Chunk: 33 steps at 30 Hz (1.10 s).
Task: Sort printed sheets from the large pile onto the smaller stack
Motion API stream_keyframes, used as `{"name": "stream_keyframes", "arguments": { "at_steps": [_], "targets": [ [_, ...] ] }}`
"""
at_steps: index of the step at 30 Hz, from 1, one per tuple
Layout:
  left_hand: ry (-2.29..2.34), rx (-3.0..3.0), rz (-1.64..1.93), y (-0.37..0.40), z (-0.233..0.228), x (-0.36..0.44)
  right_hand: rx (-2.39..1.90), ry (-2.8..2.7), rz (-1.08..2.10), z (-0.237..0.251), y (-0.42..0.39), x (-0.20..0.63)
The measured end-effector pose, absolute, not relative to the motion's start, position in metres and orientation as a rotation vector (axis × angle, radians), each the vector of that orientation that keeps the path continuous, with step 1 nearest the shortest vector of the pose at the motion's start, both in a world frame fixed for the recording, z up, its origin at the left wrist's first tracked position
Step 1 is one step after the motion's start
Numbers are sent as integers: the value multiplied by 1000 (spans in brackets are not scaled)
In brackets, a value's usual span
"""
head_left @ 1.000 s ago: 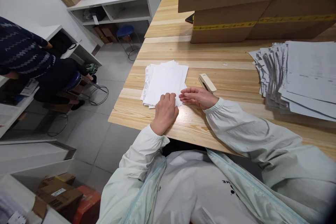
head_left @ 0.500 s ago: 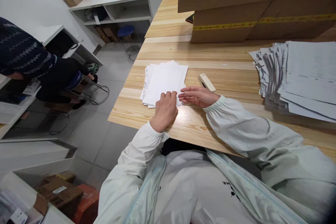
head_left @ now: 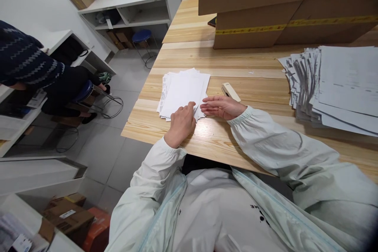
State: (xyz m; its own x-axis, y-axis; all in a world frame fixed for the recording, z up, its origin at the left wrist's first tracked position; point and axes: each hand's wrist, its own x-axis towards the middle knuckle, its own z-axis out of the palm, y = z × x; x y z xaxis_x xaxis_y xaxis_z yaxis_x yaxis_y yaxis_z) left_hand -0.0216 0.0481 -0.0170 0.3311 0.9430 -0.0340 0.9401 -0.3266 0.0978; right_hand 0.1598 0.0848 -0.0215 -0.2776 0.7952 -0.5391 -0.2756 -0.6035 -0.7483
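Observation:
A small stack of white sheets [head_left: 183, 90] lies on the wooden table [head_left: 254, 86] in front of me. My left hand [head_left: 180, 123] rests on the stack's near edge and pinches up the near right corner of the top sheet. My right hand [head_left: 222, 107] lies flat beside that corner, fingers stretched out and touching the stack's edge. A cream stapler [head_left: 230, 91] sits just beyond my right hand.
A large fanned pile of printed papers [head_left: 333, 86] covers the right side of the table. Big cardboard boxes [head_left: 280, 4] stand at the back. On the left a person in a dark patterned sweater [head_left: 26, 61] sits by white shelving [head_left: 130, 4], near a blue stool [head_left: 141, 36].
My left hand has drawn back slightly and lifted the near corner of the top sheet. My right hand has stayed almost still.

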Motion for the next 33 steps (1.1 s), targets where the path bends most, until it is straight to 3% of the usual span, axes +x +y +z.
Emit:
{"name": "stream_keyframes", "arguments": {
  "at_steps": [8,14,24,33],
  "targets": [
    [1843,2369,290,58,-32,-36,-1300,-682,1943,-21,85,156],
    [1721,2253,979,61,-55,-58,-1283,-662,1952,-21,84,159],
    [1445,2102,813,52,-49,-70,-1135,-685,2023,-18,83,151],
    [1598,1933,990,56,-58,-67,-1088,-719,2011,-26,84,154]
  ]
}}
